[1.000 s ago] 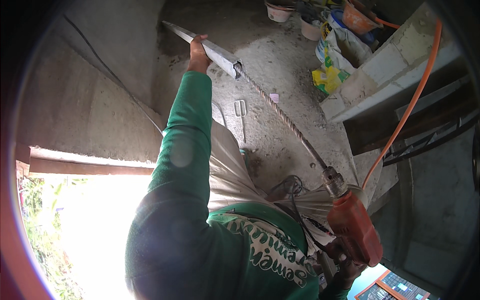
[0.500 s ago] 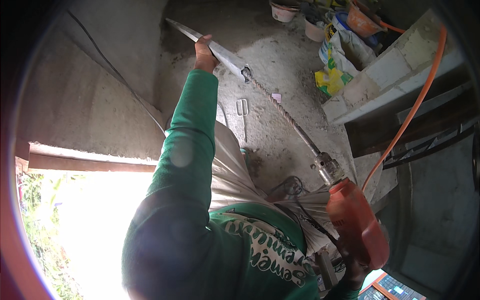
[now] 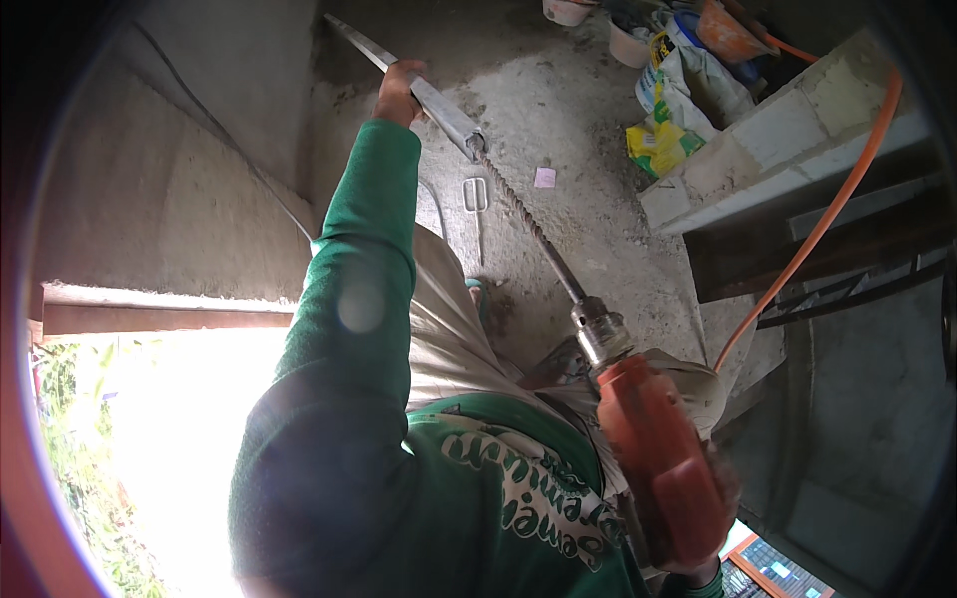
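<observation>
My left hand (image 3: 400, 93) is stretched far out, its fingers wrapped round a long pale metal bar (image 3: 446, 113). The bar slants from upper left down toward the middle. At its near end is the tip of a long spiral drill bit (image 3: 528, 221); I cannot tell whether the tip sits inside the bar. Behind it, a metal chuck (image 3: 602, 334) joins the bit to a red power drill (image 3: 658, 439). My right hand (image 3: 704, 574) is at the drill's rear, mostly hidden beneath the body, and supports it.
On the concrete floor lie a wire-loop mixing paddle (image 3: 476, 197) and a pink paper scrap (image 3: 544, 177). Buckets (image 3: 627, 42) and a yellow-green sack (image 3: 665, 146) crowd the far right. An orange hose (image 3: 840, 224) crosses a block ledge (image 3: 768, 140). A bright opening lies left.
The drill has swung left toward my body, and its bit has shifted left with it. My left hand and the bar have moved slightly up and left.
</observation>
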### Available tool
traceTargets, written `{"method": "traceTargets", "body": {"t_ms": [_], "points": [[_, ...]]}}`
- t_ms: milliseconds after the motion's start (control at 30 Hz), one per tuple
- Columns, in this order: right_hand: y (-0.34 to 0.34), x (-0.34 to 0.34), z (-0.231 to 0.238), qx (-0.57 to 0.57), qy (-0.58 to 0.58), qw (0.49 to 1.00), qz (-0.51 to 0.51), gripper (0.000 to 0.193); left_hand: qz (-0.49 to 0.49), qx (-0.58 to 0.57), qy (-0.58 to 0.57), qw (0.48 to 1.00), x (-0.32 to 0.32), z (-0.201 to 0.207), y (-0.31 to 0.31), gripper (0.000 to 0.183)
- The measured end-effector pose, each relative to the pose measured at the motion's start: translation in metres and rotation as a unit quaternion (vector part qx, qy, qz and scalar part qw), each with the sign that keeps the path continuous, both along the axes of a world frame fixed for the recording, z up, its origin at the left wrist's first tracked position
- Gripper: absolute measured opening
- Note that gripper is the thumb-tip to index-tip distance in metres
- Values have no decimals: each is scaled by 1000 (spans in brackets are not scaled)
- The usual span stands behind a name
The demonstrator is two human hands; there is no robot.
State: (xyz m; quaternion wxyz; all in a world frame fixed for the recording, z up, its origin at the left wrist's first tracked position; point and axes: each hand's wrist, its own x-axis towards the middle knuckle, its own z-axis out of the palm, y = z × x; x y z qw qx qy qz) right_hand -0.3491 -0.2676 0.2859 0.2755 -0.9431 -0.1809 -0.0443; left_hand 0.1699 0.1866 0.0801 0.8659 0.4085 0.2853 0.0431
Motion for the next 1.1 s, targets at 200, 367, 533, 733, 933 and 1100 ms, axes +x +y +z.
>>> {"method": "traceTargets", "body": {"t_ms": [200, 367, 533, 733, 933, 1100], "points": [[-4, -2, -13, 111, 62, 991, 42, 49, 6, 37, 11, 999, 2, -15, 4, 14], [-7, -15, -17, 143, 139, 978, -65, 47, -1, 31, 8, 1000, 7, -22, 6, 14], [12, 6, -13, 181, 95, 976, -71, 61, -27, 26, -22, 999, 1, -30, 8, 14], [27, 48, 7, -82, -11, 985, 154, 66, -184, 404, 28, 896, -12, -48, 23, 29], [5, 54, 2, -81, -9, 987, 136, 66, -193, 371, 71, 906, 18, -70, -10, 35], [-2, 26, 2, 172, 95, 975, -107, 48, -138, 161, 54, 976, 40, -48, -56, 45]]}}
